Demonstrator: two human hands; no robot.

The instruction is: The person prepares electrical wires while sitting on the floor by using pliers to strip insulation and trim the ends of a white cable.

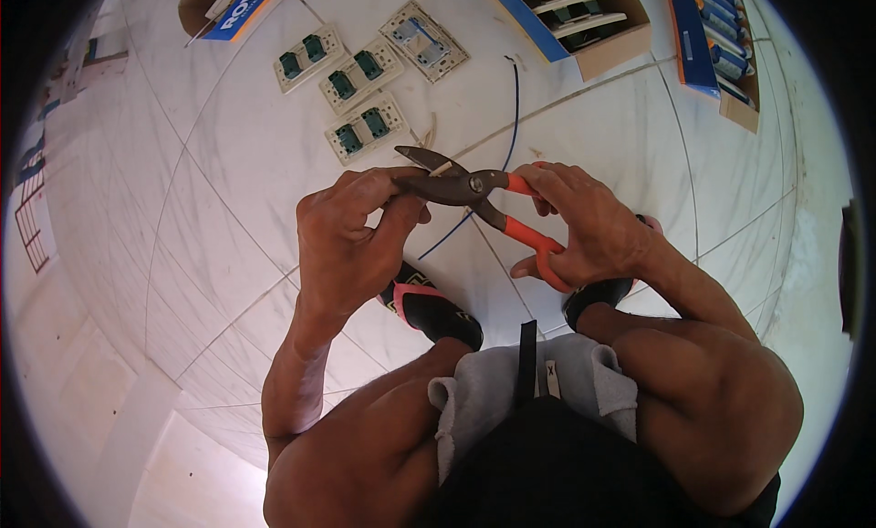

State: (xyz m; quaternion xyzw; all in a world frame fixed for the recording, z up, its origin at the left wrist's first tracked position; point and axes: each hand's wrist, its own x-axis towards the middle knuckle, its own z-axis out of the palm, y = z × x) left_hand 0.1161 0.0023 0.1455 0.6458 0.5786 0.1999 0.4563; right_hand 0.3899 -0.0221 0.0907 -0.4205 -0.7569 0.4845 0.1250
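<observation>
My right hand grips the orange handles of dark metal shears, spread apart in front of me. My left hand pinches at the left blade tips, where a short, thin pale piece lies between the blades; what exactly it is, I cannot tell. A loose blue wire runs on the tiles beneath the shears. Just beyond are three white switch plates with green modules and another white plate with a pale grey-blue centre. A thin beige strip lies beside them.
An open box of switch parts is at the back, another box at back left, and a long box of blue packets at back right. My feet in black and pink footwear rest on the tiled floor.
</observation>
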